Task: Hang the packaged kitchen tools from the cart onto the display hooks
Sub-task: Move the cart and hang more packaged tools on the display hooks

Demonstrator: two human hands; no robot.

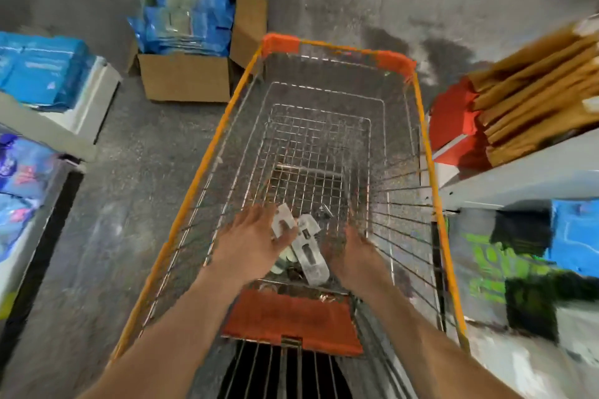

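Step in hand, as judged: picking packaged tools out of the cart (396, 63) before carrying them to the hooks. No display hooks are in view.

Location: the clear packaged tools (309, 253) lie in a small heap at the 6 o'clock end of the basket, against the orange seat flap (291, 324). The rest of the wire floor, towards 12 o'clock, is bare.

Left grip (256, 236): thumb and fingers appear to pinch the header card of the top package (284, 220), which is tilted up off the heap.

Right grip (353, 253): reaching down just at 3 o'clock of the heap. Motion blur hides the fingers, so I cannot tell whether they are spread or closed.

Recommendation: hold each pack by its header with the hang slot clear and facing up. Lift straight out so the corners do not catch the wire mesh or drag neighbouring packs.

Surroundings: a cardboard box (184, 78) of blue packs stands on the floor at 11 o'clock, close to the cart's front corner. A shelf (518, 172) carrying brown packets (534, 84) crowds the cart at 3 o'clock. More blue packs (42, 74) sit at 9 o'clock. Passage on both sides looks tight.
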